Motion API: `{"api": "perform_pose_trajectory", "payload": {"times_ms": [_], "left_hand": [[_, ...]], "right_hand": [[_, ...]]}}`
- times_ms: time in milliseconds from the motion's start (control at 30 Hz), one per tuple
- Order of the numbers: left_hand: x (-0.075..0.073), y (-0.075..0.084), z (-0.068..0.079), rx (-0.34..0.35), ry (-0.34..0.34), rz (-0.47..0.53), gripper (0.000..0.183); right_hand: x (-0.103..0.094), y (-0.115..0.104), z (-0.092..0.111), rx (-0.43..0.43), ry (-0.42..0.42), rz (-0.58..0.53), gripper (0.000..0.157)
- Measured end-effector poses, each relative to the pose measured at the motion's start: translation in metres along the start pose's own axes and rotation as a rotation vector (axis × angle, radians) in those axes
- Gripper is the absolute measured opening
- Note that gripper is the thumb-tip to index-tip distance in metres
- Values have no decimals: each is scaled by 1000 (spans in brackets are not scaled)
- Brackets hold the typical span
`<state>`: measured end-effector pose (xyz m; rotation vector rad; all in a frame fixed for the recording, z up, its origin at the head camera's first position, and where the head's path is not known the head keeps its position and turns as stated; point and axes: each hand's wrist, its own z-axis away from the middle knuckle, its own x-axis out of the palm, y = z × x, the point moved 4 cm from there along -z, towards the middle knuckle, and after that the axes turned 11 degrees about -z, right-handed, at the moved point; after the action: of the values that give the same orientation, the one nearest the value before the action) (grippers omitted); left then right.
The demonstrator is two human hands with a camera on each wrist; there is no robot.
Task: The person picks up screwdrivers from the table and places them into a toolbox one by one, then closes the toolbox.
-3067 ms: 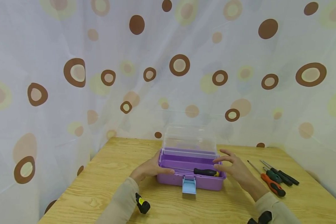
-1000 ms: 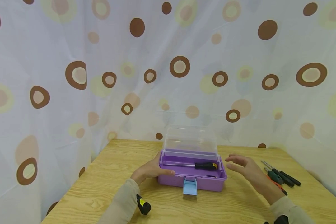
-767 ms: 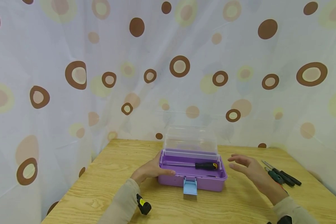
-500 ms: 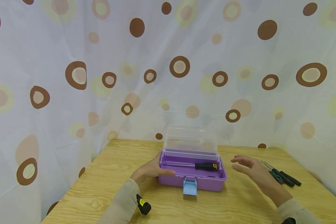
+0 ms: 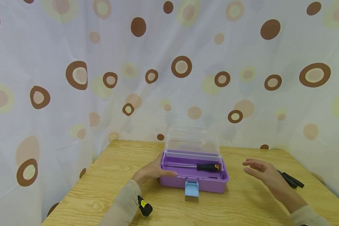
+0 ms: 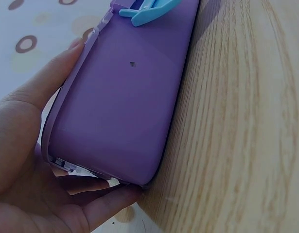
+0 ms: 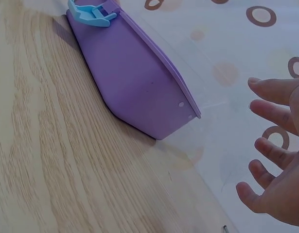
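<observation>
A purple toolbox [image 5: 173, 181] stands on the table with its clear lid [image 5: 192, 139] raised. My left hand [image 5: 151, 170] holds its left end, thumb over the front rim and fingers round the side, as the left wrist view shows too. Inside lies a screwdriver with a black handle [image 5: 207, 168], its shaft pointing left. A small dark piece [image 5: 213, 178] shows just behind the front wall, mostly hidden. My right hand [image 5: 268, 177] is in the air right of the toolbox, fingers loosely bent and holding nothing; in the right wrist view its fingers are spread.
Black-handled tools [image 5: 293, 180] lie on the table at the right, partly hidden by my right hand. The blue latch [image 5: 191, 188] hangs down at the toolbox front. A spotted curtain [image 5: 192, 84] rises behind the wooden table [image 5: 121, 150].
My right hand has moved right, from the toolbox to beside the loose tools, hiding the orange and green ones. The screwdriver in the toolbox now lies farther back. My left hand stays on the toolbox.
</observation>
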<state>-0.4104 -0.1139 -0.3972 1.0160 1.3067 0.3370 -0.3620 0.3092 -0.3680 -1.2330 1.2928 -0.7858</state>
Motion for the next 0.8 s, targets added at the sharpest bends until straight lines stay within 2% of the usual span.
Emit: {"api": "perform_pose_trajectory", "payload": {"times_ms": [267,600,800], "left_hand": [[1,-1,-1,2,-8,0,121],[1,0,0,1,-12,7,122],[0,1,0,17,-19,11,124]], "right_hand": [[-23,10,9,16,18,23,55],[-57,31,25,72,104,119,49],[-66,41,29,101,142,75,48]]}}
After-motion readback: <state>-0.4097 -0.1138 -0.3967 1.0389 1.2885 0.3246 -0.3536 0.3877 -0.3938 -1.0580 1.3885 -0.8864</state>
